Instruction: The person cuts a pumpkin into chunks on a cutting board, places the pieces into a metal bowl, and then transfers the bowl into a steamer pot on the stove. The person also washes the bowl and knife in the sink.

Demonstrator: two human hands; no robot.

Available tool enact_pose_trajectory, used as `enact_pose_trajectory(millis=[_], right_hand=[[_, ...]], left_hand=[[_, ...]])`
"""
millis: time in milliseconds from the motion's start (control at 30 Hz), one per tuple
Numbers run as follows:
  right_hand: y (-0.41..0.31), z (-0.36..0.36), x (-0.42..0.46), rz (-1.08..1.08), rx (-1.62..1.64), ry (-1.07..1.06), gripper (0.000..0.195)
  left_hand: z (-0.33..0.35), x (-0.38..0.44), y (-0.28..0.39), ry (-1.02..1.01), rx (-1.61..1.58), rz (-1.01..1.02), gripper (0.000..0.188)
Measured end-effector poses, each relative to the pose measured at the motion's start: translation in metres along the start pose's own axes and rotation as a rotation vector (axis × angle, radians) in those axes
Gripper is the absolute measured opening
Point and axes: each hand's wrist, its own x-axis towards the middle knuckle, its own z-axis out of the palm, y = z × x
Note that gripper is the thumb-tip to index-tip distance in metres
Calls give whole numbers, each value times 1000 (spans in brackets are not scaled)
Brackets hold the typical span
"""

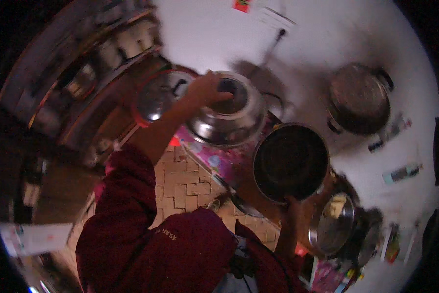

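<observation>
My left hand [204, 89] reaches across to a shiny stainless steel vessel [226, 130] and grips the ring around its dark top. The thumb lies over the dark middle, and the fingers are bent at the far side. A round black pan [290, 163] is tilted so that its dark inside faces me. My right hand [293, 207] holds it by the near rim. Under the steel vessel and beside the pan is a surface with a pink flowered cover [219, 157]. Left of the steel vessel sits a round lid [159, 97] with a dark handle and a red edge.
A two-handled pot [360, 99] hangs on the white wall [307, 33]. A steel bowl [333, 234] with a pale yellow object [336, 206] stands at the right. Crowded shelves [109, 55] line the left. The brick floor [179, 179] shows below.
</observation>
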Motion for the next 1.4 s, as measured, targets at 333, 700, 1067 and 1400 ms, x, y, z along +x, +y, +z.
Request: enact_pose_trajectory(millis=[333, 700, 1067, 1400], right_hand=[[-16, 190, -374, 209, -304, -702, 30], [30, 361, -943, 671, -477, -1149, 27], [195, 453, -1308, 618, -670, -1741, 27], [332, 580, -1678, 724, -945, -2008, 31]], left_hand=[[-371, -524, 30, 31, 19, -637, 43], [-870, -969, 274, 555, 160, -1512, 38], [-1012, -1204, 248, 945, 219, -1794, 39], [-1219, -1405, 174, 1326, 184, -1908, 39]])
